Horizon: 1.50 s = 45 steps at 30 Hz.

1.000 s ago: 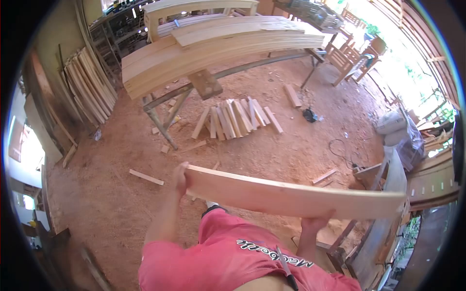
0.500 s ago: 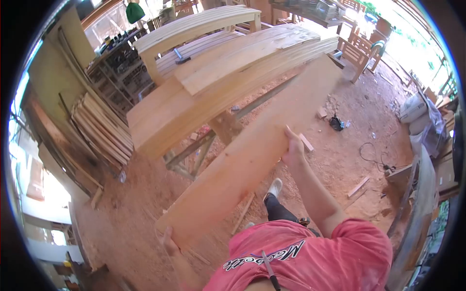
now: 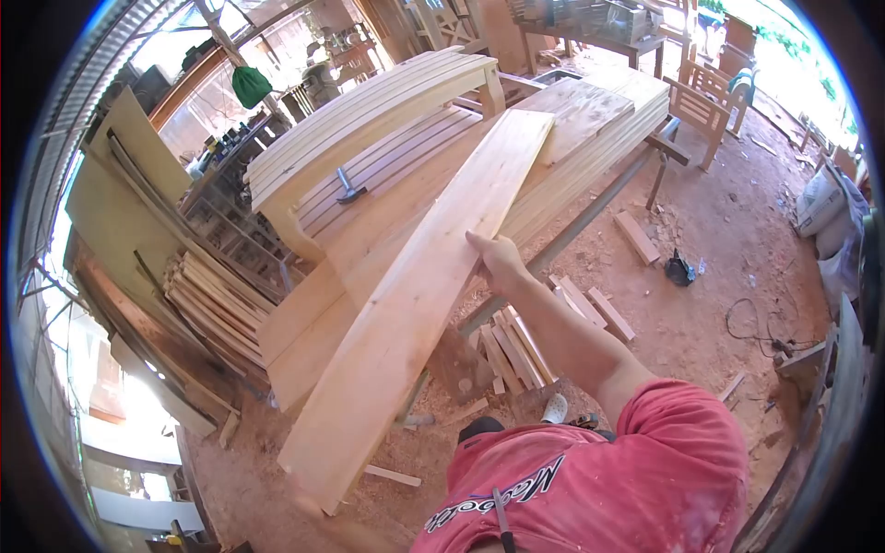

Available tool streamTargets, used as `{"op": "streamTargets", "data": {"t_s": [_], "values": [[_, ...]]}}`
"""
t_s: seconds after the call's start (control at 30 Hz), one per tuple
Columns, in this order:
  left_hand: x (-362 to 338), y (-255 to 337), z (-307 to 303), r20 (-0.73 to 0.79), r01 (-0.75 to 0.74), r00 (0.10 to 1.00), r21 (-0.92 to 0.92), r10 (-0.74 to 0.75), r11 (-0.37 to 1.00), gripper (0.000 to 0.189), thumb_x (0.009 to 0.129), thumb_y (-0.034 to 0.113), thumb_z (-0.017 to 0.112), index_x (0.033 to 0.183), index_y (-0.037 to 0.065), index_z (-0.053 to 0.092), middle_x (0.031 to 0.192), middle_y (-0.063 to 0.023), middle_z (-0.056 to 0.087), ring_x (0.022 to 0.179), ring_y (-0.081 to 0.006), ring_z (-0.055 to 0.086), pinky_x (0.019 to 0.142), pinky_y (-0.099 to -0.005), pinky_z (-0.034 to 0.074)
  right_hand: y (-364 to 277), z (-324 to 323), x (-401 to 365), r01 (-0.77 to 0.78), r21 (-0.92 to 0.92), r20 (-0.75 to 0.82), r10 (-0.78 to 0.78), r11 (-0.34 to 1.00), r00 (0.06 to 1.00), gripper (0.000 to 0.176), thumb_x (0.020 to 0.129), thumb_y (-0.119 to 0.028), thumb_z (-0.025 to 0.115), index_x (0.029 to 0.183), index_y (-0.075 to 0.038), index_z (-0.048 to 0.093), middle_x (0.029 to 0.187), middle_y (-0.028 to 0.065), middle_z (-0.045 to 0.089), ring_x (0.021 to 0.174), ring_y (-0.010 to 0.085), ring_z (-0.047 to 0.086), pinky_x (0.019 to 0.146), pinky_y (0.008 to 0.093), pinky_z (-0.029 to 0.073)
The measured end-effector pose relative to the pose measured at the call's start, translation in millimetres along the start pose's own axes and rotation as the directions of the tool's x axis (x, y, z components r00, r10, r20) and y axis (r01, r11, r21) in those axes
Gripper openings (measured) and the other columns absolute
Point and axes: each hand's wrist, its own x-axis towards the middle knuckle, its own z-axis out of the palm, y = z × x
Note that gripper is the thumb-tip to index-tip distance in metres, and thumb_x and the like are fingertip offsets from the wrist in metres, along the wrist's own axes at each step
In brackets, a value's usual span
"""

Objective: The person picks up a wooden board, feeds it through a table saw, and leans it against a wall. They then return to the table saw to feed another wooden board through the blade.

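A long, pale wooden plank point(image 3: 415, 295) slants across the view, its far end over the stacked boards point(image 3: 590, 161) on the workbench. My right hand point(image 3: 498, 263) grips the plank's right edge near the middle, thumb on top and fingers hidden beneath. At the plank's near lower corner is my left hand point(image 3: 312, 502), smeared by motion, with its fingers not readable. Beyond the plank, a hammer point(image 3: 350, 187) with a blue handle lies on the slatted seat of a wooden bench point(image 3: 369, 111).
Offcuts point(image 3: 516, 346) lie under the workbench, and a wood block point(image 3: 637, 237) is on the dusty floor beside a black object point(image 3: 679, 268). Several long strips point(image 3: 217, 309) lean at the left. A cable point(image 3: 751, 323) and sacks point(image 3: 825, 207) are at the right.
The plank has moved up and left, from beside the stack to above it. Both hands moved with it, and the view has shifted.
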Motion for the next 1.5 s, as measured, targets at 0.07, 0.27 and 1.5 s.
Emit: {"op": "streamTargets", "data": {"t_s": [0.07, 0.27, 1.5], "values": [[41.9, -1.2, 10.0, 0.055, 0.016, 0.998, 0.023, -0.017, 1.0, 0.057, 0.081, 0.013, 0.071, 0.132, -0.005, 0.051, 0.121, -0.0146, 0.061, 0.111, -0.0272, 0.06, 0.097, -0.0377, 0.048, -14.9, 0.7, 12.2, 0.01, -0.071, 0.034, -0.008, 0.997, 0.999, 0.033, 0.096, -0.023, 0.068, 0.108, 0.007, 0.062, 0.094, 0.0146, 0.07, 0.081, 0.0246, 0.071, 0.067, 0.037, 0.06], [207.9, -26.6, 65.2, 0.34, 0.099, 0.931, 0.112, -0.132, 0.989, 0.06, 0.081, 0.015, 0.072, 0.133, -0.006, 0.051, 0.123, -0.0158, 0.06, 0.113, -0.0276, 0.059, 0.1, -0.0384, 0.047, -53.2, 38.4, 13.1, 0.403, -0.864, 0.304, -0.326, 0.301, 0.895, 0.043, 0.089, -0.041, 0.071, 0.11, -0.004, 0.066, 0.097, 0.0177, 0.07, 0.096, 0.0339, 0.067, 0.086, 0.0455, 0.053], [262.0, -96.4, 389.7, 0.618, 0.027, 0.758, 0.289, -0.208, 0.957, 0.04, 0.087, 0.013, 0.075, 0.112, -0.009, 0.052, 0.115, -0.0145, 0.058, 0.102, -0.0186, 0.056, 0.089, -0.0308, 0.049, -60.1, 18.1, 191.1, -0.076, -0.973, 0.068, -0.589, -0.216, 0.806, 0.087, 0.093, -0.055, 0.053, 0.152, 0.004, 0.03, 0.158, 0.0245, 0.032, 0.15, 0.0375, 0.024, 0.123, 0.0479, 0.016]]}}
